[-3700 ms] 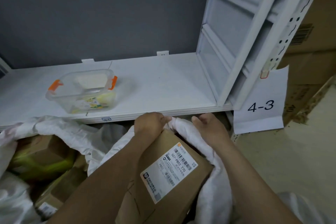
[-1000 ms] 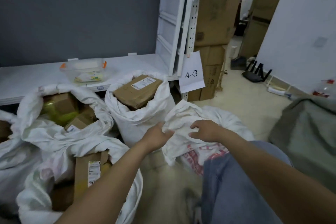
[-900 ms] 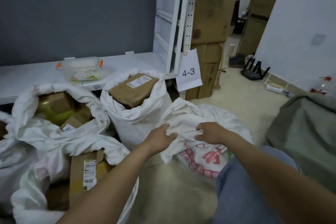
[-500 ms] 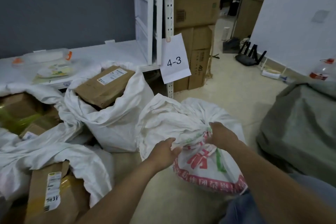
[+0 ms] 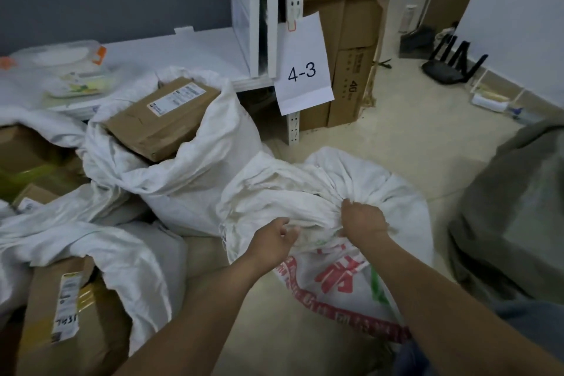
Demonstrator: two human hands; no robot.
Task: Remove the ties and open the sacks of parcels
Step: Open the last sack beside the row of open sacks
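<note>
The white woven plastic sack with red and green print (image 5: 387,192) lies on the pale floor (image 5: 412,137) at 5 o'clock of the view's centre, its neck gathered into a tight bunch of folds. The right hand (image 5: 363,221) sits on that bunch, with its fingers curled down and clamped on the gathered cloth. The left hand (image 5: 274,239), close beside it at 9 o'clock, has its fingers curled together and its thumb over a loose fold of the same sack's mouth, pinching it. The tie itself cannot be made out among the folds.

At 10 o'clock of the held sack, and against it, stands an open white sack (image 5: 195,186) with a brown cardboard parcel bearing a white label (image 5: 161,122) tilted in its mouth. At 8 o'clock another open white sack (image 5: 131,265) slumps around a brown box with a long white label (image 5: 70,314). Behind them, at 11 o'clock, a low white shelf board (image 5: 183,49) carries a clear plastic container with orange clips (image 5: 67,67). A white paper sheet marked "4-3" (image 5: 302,70) hangs at 12 o'clock, with stacked brown cartons (image 5: 354,40) just beside it. A black router with upright antennas (image 5: 448,67) rests on the floor at 2 o'clock. A grey-green bag (image 5: 512,223) bulks at 3 o'clock — apart from the sack.
</note>
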